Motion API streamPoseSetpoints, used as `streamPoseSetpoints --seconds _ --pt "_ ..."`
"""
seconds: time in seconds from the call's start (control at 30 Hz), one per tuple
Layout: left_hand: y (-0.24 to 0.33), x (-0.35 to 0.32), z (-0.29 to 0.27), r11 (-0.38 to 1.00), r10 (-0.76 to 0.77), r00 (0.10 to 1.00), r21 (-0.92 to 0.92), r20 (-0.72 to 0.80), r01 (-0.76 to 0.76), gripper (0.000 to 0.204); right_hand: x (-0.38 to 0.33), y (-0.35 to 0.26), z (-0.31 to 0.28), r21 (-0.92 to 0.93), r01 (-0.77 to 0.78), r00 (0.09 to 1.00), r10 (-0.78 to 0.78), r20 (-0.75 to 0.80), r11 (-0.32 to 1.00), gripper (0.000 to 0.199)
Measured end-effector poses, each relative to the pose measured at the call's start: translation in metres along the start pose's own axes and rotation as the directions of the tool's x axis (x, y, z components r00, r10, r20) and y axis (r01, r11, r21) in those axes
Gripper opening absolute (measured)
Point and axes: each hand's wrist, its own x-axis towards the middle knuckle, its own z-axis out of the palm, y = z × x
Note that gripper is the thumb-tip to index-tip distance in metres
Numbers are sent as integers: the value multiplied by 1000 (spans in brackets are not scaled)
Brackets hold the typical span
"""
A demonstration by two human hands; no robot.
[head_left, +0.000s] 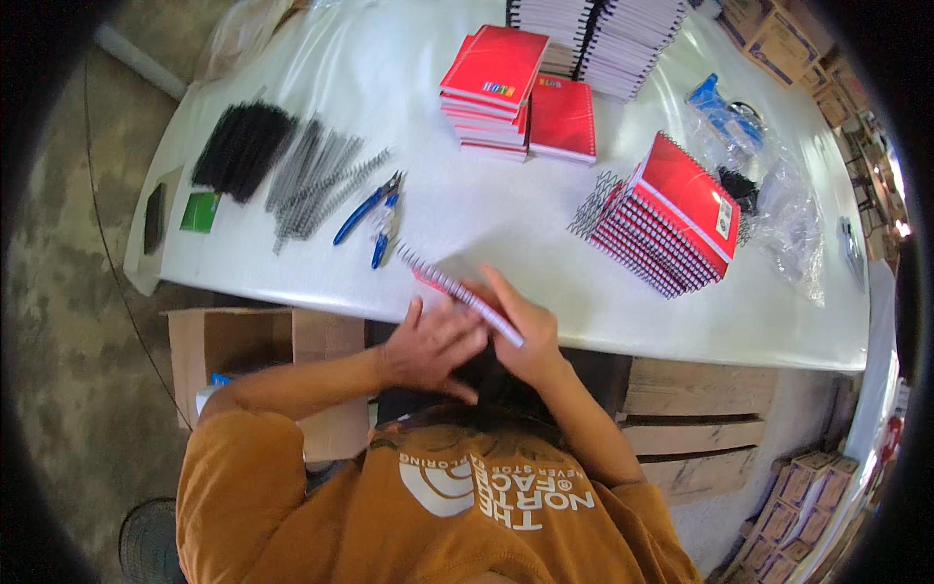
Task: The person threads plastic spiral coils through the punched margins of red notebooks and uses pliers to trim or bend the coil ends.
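At the front edge of the table, my right hand [532, 333] grips a small spiral notebook [498, 323], its spine turned up and slanting away to the left. A wire coil [413, 261] runs along that spine and sticks out past its far-left end. My left hand [435, 343] lies against the near-left side of the notebook, fingers stretched out and slightly blurred. Just beyond the coil's free end are blue-handled pliers [365, 211] and a second blue-handled hand tool [382, 238]. The notebook's cover is mostly hidden by my hands.
Loose grey coils [316, 185] and a black coil pile [243, 148] lie at left, near a green card [200, 211]. Red notebooks [494, 73] are stacked at the back; another coil-bound stack [662, 229] stands right, by clear plastic wrap [793, 224]. An open cardboard box [331, 336] sits below the table.
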Motion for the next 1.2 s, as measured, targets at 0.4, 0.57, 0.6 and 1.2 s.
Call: streamPoseSetpoints --seconds 0.4,0.57,0.6,1.2 --pt "7 80 -42 831 329 920 528 -214 -175 102 3 4 -2 -45 51 994 -46 104 998 71" --pt "23 57 -21 997 -32 938 -50 346 52 122 7 -1 -9 -81 -127 983 137 124 989 73" --pt "31 49 -21 975 183 969 -158 165 -157 109 6 0 -5 -21 -87 992 89 87 996 73" --pt "25 129 -67 980 15 944 -190 329 51 33 13 9 -10 264 -320 945 326 25 910 85"
